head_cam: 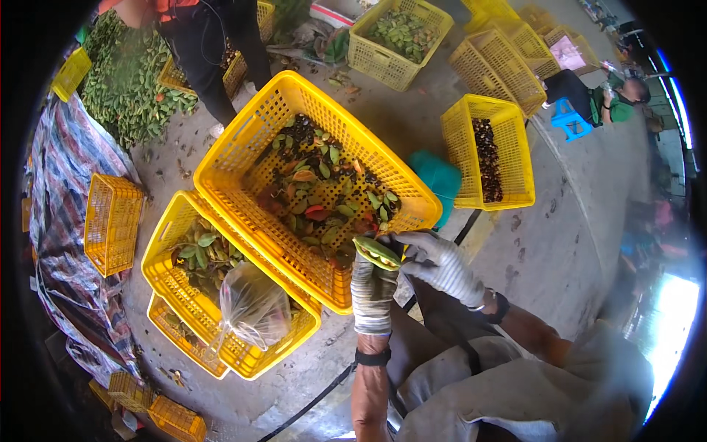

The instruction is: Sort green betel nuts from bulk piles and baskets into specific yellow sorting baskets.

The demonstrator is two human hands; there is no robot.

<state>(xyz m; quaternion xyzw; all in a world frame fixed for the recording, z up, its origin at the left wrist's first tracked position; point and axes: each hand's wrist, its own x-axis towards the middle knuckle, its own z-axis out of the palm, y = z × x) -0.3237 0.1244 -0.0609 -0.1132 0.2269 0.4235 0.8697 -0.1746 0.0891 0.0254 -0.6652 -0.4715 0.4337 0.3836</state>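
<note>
My left hand (374, 293), in a striped knit work glove, grips a green seed pod (378, 253) that is split along its side, with pale insides showing. Close beside it on the right, my right hand (442, 268) wears the same kind of glove; its fingers are bent near the pod's end, and whether they hold anything cannot be told. Both hands are at the near rim of a large yellow plastic crate (243, 221). Inside that crate lie dark seeds (301, 130), green pods and pod shells, and a red-orange shell (317, 213).
At left, a yellow crate (165, 232) holds pods and a clear plastic bag (257, 304). A yellow crate with dark seeds (519, 160) stands at right, near a teal container (439, 179). One person stands beyond the large crate; another sits on a blue stool (569, 119).
</note>
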